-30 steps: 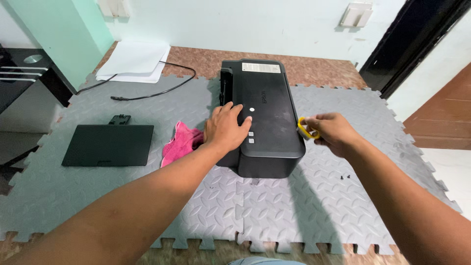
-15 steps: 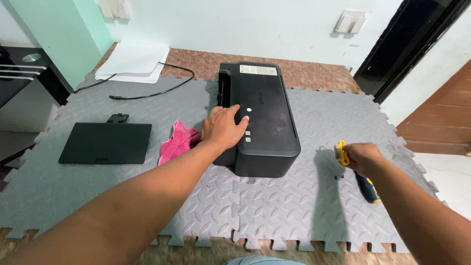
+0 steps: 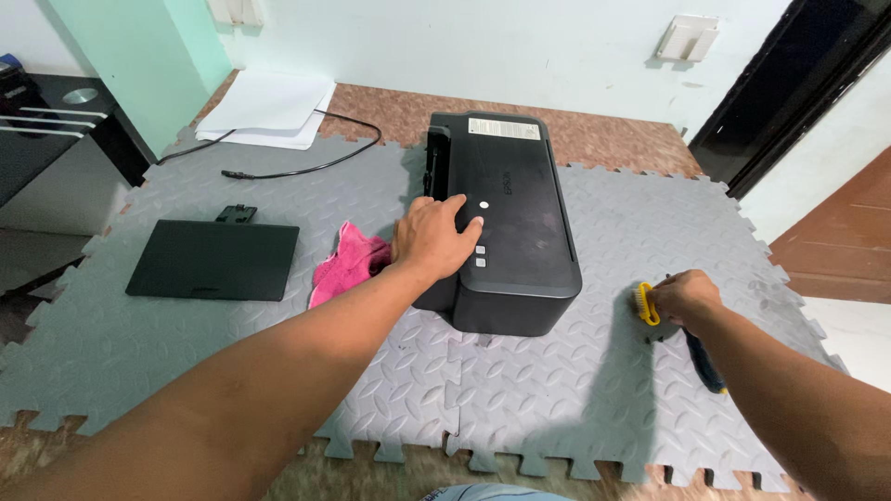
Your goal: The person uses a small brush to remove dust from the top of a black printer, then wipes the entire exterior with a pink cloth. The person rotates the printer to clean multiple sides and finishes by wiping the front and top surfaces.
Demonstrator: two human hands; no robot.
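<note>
While the printer [image 3: 510, 223] is pressed by the spread left hand [image 3: 434, 237], a screwdriver [image 3: 682, 329] right of it is gripped by the right hand [image 3: 685, 295].

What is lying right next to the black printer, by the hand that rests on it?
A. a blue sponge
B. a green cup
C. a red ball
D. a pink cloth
D: a crumpled pink cloth lies on the grey foam mat just left of the black printer, beside the left hand resting on the printer's top.
</note>
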